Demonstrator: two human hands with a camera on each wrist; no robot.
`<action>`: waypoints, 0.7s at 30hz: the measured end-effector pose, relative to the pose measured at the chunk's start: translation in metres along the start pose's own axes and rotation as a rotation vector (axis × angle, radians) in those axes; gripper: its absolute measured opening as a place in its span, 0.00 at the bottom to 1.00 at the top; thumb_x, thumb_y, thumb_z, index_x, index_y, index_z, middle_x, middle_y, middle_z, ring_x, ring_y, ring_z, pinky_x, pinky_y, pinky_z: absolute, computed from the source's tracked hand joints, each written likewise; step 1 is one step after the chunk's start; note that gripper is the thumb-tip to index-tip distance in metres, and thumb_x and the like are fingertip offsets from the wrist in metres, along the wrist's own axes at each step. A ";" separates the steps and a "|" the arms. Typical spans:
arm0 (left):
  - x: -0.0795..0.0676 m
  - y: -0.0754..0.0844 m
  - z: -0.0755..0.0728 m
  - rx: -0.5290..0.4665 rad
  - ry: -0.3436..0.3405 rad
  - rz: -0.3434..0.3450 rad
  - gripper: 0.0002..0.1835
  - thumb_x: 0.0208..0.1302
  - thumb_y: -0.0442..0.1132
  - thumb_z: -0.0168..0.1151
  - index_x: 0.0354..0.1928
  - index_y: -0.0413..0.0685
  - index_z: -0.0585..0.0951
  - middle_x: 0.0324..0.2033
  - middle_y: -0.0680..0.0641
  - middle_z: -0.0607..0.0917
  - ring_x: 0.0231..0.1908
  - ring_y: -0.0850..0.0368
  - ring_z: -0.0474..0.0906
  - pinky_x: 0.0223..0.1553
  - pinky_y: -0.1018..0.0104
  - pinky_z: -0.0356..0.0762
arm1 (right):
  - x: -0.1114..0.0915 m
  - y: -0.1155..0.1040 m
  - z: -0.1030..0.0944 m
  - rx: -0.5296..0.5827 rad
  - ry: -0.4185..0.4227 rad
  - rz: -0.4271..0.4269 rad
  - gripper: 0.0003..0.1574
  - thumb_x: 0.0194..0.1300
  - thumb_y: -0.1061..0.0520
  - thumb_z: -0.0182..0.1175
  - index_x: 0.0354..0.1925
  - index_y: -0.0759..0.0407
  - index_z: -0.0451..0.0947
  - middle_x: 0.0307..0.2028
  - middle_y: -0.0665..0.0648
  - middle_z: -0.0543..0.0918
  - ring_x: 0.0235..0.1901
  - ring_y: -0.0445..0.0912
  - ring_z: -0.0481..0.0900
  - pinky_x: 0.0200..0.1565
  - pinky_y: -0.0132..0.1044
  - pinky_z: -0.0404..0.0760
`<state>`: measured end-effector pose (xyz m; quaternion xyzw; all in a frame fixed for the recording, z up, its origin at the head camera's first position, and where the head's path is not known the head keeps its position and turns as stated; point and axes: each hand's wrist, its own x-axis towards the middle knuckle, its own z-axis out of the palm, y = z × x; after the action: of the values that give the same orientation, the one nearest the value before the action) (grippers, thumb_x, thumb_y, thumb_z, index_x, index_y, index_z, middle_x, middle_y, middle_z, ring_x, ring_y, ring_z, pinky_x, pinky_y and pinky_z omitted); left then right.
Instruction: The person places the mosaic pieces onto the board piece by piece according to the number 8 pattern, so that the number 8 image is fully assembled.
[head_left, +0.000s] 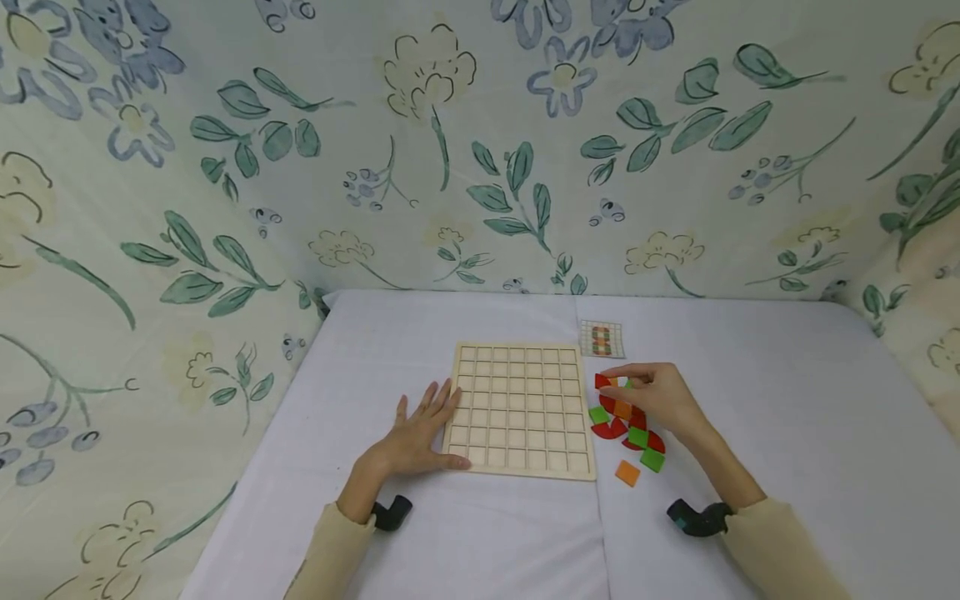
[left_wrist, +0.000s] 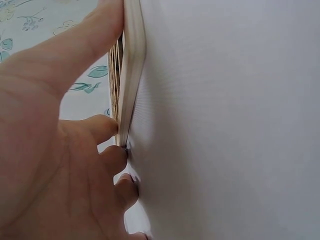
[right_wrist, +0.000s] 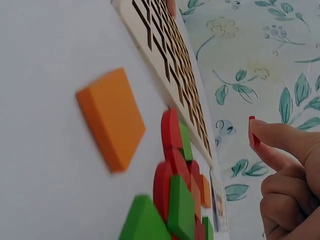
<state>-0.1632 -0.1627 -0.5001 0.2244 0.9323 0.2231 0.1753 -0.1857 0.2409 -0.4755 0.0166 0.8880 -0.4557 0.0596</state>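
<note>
A wooden grid board with square cells lies on the white-covered table. My left hand rests at its left edge with the fingers spread, and the thumb touches the near corner; in the left wrist view the hand lies against the board's side. Right of the board, my right hand pinches a small red piece between thumb and finger, raised over a pile of pieces. That pile holds red quarter-round pieces, green square pieces and orange ones. One orange square piece lies apart, nearer me.
A small pattern card with a coloured design on a grid lies beyond the pile, near the board's far right corner. A floral cloth hangs behind the table. Each wrist wears a black device.
</note>
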 end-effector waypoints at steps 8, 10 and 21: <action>0.000 0.000 -0.002 -0.002 -0.001 -0.007 0.63 0.59 0.66 0.71 0.84 0.51 0.44 0.84 0.46 0.37 0.84 0.42 0.29 0.75 0.24 0.24 | 0.027 -0.021 0.036 0.036 -0.054 -0.054 0.24 0.62 0.49 0.75 0.53 0.58 0.88 0.15 0.48 0.56 0.14 0.43 0.52 0.17 0.32 0.54; 0.000 0.000 -0.002 -0.003 -0.002 -0.004 0.63 0.59 0.66 0.71 0.84 0.51 0.44 0.84 0.46 0.37 0.83 0.42 0.29 0.75 0.24 0.24 | 0.034 -0.024 0.041 0.041 -0.067 -0.083 0.22 0.62 0.50 0.76 0.52 0.58 0.89 0.14 0.48 0.55 0.13 0.43 0.51 0.17 0.32 0.53; -0.001 -0.001 -0.004 -0.003 -0.018 -0.002 0.63 0.60 0.66 0.70 0.84 0.51 0.43 0.84 0.46 0.37 0.83 0.42 0.28 0.75 0.24 0.24 | 0.058 -0.042 0.066 -0.038 -0.079 -0.152 0.17 0.60 0.54 0.77 0.45 0.62 0.90 0.13 0.47 0.58 0.17 0.42 0.53 0.21 0.31 0.53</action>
<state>-0.1643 -0.1651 -0.4967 0.2251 0.9305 0.2224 0.1843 -0.2405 0.1610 -0.4867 -0.0701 0.8921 -0.4423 0.0603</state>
